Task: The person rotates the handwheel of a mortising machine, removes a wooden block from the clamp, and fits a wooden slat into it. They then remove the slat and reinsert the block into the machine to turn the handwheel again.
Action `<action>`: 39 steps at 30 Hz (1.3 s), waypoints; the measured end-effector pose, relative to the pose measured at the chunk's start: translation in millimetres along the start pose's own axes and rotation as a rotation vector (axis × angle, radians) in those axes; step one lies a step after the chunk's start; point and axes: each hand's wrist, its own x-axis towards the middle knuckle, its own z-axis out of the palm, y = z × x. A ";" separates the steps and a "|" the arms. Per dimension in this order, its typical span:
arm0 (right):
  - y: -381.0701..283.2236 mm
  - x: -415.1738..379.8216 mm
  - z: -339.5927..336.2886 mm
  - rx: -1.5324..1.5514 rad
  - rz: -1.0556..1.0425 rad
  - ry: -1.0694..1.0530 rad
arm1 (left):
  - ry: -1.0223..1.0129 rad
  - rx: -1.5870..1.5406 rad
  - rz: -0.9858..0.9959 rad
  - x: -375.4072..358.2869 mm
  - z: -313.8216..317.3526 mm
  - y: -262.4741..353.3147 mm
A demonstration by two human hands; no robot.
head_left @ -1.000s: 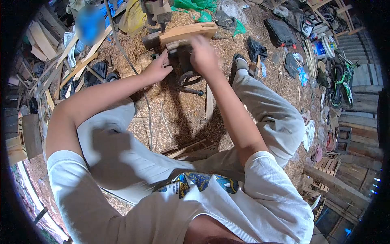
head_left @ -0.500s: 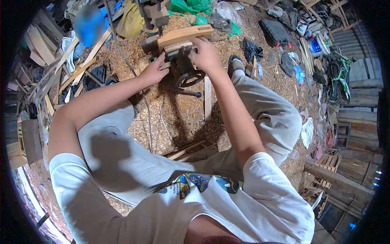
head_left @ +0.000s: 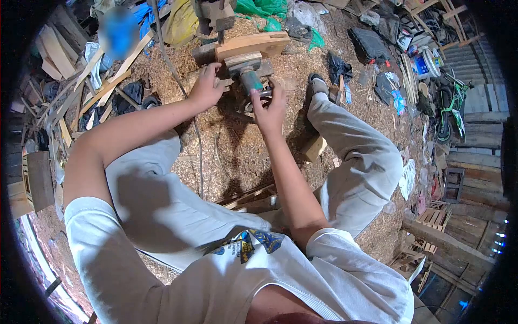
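A wooden workpiece lies across the machine, below a metal tool that points down at it from above. In front of it, a clamp jaw faced with a wood block sits against the workpiece's near side. A green screw housing runs back from the jaw to a dark handwheel. My right hand is closed around the wheel's right side, thumb on the near left. Beside the jaw's left end, my left hand has its thumb and fingers apart, close to a small light-coloured piece.
Wood shavings cover the ground between my legs. A cable runs down past my left forearm. Boards are piled at the left. A black case, plastic bags and a green bicycle stand to the right.
My right hand has moved from the workpiece's right end down to the handwheel. My left hand has shifted slightly, its fingers now further up. The green housing now shows, and a wood block by my right leg.
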 end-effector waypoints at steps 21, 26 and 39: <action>17.5 -14.7 25.7 0.321 0.439 -0.063 | 0.045 0.020 0.089 -4.8 -13.4 7.2; -7.7 -7.9 12.6 0.586 0.741 -0.119 | 0.028 0.083 0.090 -2.6 -12.1 -0.8; 11.5 -11.4 28.0 0.720 0.775 -0.060 | -0.066 0.023 0.029 -0.7 -10.9 -7.1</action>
